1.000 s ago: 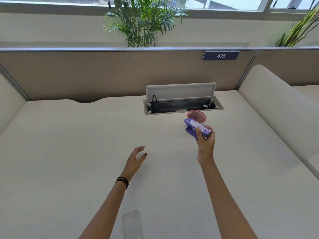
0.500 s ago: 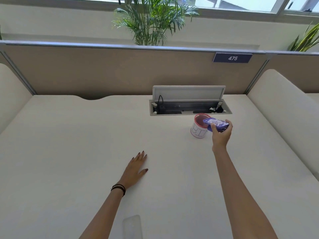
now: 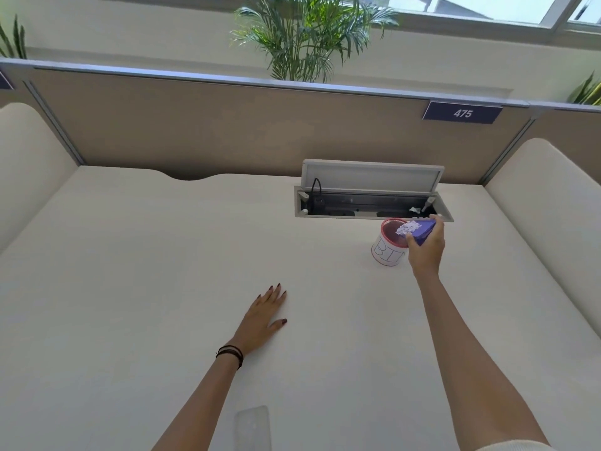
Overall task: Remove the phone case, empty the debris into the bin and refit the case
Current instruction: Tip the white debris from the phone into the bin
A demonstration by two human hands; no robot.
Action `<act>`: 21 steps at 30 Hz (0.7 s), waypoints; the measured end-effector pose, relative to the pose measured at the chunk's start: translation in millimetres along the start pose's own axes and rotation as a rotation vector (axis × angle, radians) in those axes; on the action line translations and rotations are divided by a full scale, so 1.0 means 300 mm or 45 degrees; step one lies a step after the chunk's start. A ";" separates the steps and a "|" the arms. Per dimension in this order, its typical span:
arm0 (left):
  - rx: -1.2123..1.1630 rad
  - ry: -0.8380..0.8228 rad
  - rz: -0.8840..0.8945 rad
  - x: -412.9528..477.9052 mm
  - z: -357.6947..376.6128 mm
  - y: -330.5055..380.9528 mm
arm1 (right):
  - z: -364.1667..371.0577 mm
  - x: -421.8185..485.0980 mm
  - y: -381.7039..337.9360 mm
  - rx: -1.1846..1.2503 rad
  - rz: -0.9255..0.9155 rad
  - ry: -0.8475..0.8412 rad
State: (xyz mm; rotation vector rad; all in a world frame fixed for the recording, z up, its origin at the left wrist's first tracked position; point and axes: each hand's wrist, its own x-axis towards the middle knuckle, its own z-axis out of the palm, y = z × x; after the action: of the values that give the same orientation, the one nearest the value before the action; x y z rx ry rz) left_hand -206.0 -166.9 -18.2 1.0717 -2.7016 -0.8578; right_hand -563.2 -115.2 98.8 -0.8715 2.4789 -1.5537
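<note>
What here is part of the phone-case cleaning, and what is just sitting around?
Part of the job:
purple phone, held in the right hand
white debris on it
small bin
clear case lying near the desk edge

Just there:
left hand, flat on the desk
open cable box
475 sign
plant
</note>
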 end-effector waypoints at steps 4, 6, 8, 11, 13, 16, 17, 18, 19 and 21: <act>0.019 0.001 -0.002 0.003 0.002 -0.003 | 0.005 0.003 0.002 -0.156 -0.106 -0.065; 0.027 -0.001 -0.002 0.004 0.004 -0.006 | 0.007 0.003 0.008 -0.241 -0.194 -0.104; 0.033 -0.008 0.001 0.004 0.005 -0.006 | 0.004 0.005 0.014 -0.315 -0.283 -0.160; 0.028 -0.005 0.002 0.003 0.005 -0.007 | 0.003 0.007 0.015 -0.449 -0.439 -0.261; 0.028 0.004 0.006 0.003 0.005 -0.007 | 0.003 0.003 0.013 -0.570 -0.552 -0.327; 0.027 0.013 0.009 0.002 0.005 -0.007 | 0.003 -0.009 0.008 -0.709 -0.691 -0.388; 0.026 0.016 0.008 0.002 0.005 -0.007 | 0.004 -0.013 0.006 -0.746 -0.726 -0.402; 0.023 0.019 0.007 0.001 0.005 -0.007 | 0.005 -0.017 0.004 -0.782 -0.759 -0.419; 0.018 0.019 0.007 0.001 0.005 -0.006 | 0.005 -0.019 0.003 -0.810 -0.786 -0.437; 0.014 0.019 0.005 -0.001 0.006 -0.006 | 0.004 -0.023 0.002 -0.826 -0.823 -0.463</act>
State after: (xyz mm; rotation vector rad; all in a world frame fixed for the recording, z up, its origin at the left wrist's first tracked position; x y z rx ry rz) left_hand -205.0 -166.9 -20.6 1.0702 -2.6985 -0.8324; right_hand -557.2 -112.6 96.3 -1.9868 2.5482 -0.5228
